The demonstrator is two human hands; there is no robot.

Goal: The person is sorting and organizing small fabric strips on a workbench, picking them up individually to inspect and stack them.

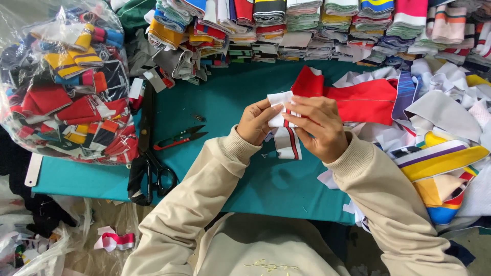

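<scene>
Your left hand (254, 122) and right hand (317, 128) both pinch a white striped knit strip (284, 122) over the teal table (230, 92). Step looks like folding; next, align the edges squarely before pressing flat.

- The white striped collar piece (284, 122) is ribbed knit cloth, matt and soft-looking.
- The red piece (358, 99) beside it is the same kind of knit, matt too.
- The table cover (230, 87) is teal cloth, smooth and dull.
- The big scissors (147, 153) look like dark metal with a worn, low sheen (handles black).
- The thread snips (180, 137) have dark blades and a red grip, probably plastic.
- The bag (61, 76) is clear glossy plastic film, crinkled.
- The sleeves (204, 194) are beige fleecy cloth with ribbed cuffs.
</scene>
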